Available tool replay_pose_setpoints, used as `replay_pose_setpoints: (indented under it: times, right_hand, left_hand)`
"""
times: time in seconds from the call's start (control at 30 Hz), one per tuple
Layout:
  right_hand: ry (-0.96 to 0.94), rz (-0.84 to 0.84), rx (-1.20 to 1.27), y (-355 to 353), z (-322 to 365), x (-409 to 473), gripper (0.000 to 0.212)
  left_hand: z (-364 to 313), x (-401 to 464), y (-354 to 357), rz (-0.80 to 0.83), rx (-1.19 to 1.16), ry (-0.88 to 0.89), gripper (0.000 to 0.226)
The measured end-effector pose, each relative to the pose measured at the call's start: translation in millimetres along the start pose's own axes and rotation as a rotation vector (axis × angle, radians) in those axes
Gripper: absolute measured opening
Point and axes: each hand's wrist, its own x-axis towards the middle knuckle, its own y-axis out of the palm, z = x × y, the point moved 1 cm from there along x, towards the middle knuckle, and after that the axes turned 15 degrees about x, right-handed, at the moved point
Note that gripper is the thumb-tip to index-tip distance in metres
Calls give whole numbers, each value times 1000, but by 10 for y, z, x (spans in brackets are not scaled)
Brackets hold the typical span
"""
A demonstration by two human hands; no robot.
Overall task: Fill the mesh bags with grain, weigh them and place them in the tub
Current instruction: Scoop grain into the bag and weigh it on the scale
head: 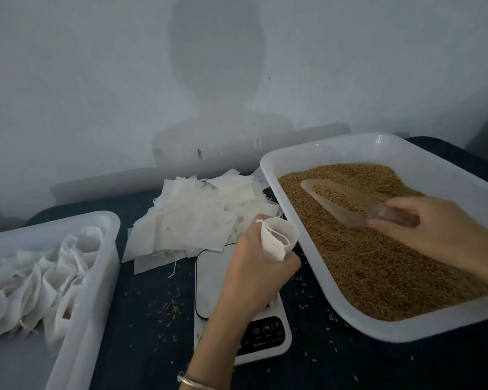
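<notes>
Your left hand [254, 266] grips an open white mesh bag [278, 239] mid-frame above the white scale [209, 280]; right hand [434, 229] clasps a clear plastic scoop [347, 202] in the white grain tray [307, 263] at right; stacked loose bags [197, 218] behind, white tub [96, 266] lower left.

A shallow rectangular translucent plastic tray [268, 164] sits at the right of the frame, holding a bed of brown grain [378, 271]. A clear plastic scoop [347, 201] lies in the grain in the tray's upper half. Left of this tray, at the centre bottom, stands a flat white digital kitchen scale [209, 280]. Above the scale, in the middle of the frame, lies a heap of flat white mesh bags [192, 218]. At the lower left sits a deep white plastic tub [96, 266] with filled white bags [40, 280] inside. Loose spilled grains [172, 306] lie between tub and scale.
</notes>
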Motion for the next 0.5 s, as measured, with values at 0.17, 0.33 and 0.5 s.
replay_pose_setpoints:
  times: [0.17, 0.33, 0.5]
  right_hand:
    - [-121, 95, 74, -301, 348, -180, 38]
    - [-160, 236, -8, -548, 708, -241, 45]
    - [-206, 298, -46, -597, 808, -173, 44]
  left_hand:
    - [133, -22, -109, -63, 114, -59, 35]
    - [146, -60, -153, -48, 159, -71, 45]
    - [132, -92, -170, -31, 196, -58, 49]
